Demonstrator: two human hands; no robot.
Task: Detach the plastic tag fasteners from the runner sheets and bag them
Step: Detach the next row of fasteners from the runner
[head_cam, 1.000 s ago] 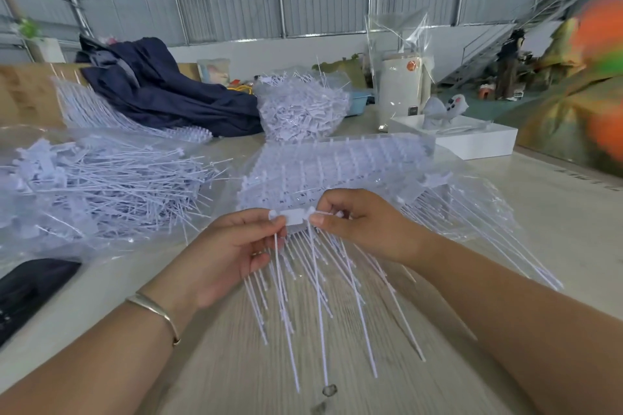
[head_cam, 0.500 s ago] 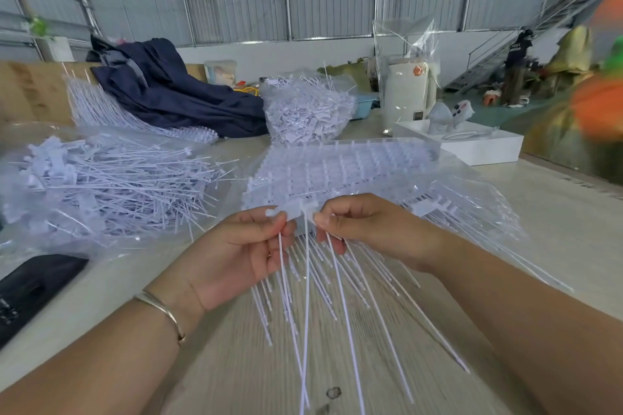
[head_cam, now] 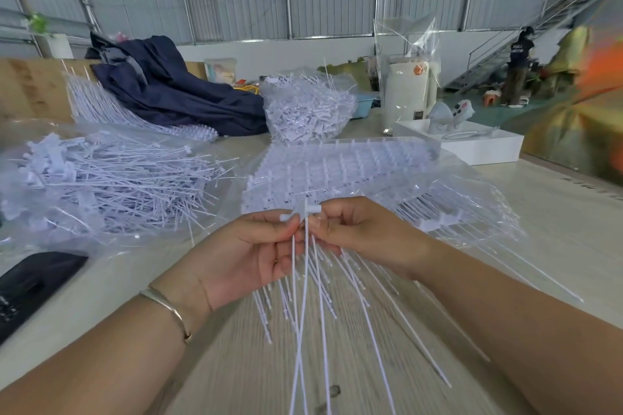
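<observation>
Left hand (head_cam: pixel 249 256) and right hand (head_cam: pixel 360 232) pinch, fingertips together.

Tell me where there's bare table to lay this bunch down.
Bare tabletop lies right of the bagged runner sheets, in front of the white box. A narrower strip runs between the black object and the left hand. Left and centre are crowded with the loose-fastener bag.

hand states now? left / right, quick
Left hand: closed, pinching the heads of a bunch of tag fasteners, tails hanging down.
Right hand: closed, pinching the white head piece at the top of the same bunch.
</observation>
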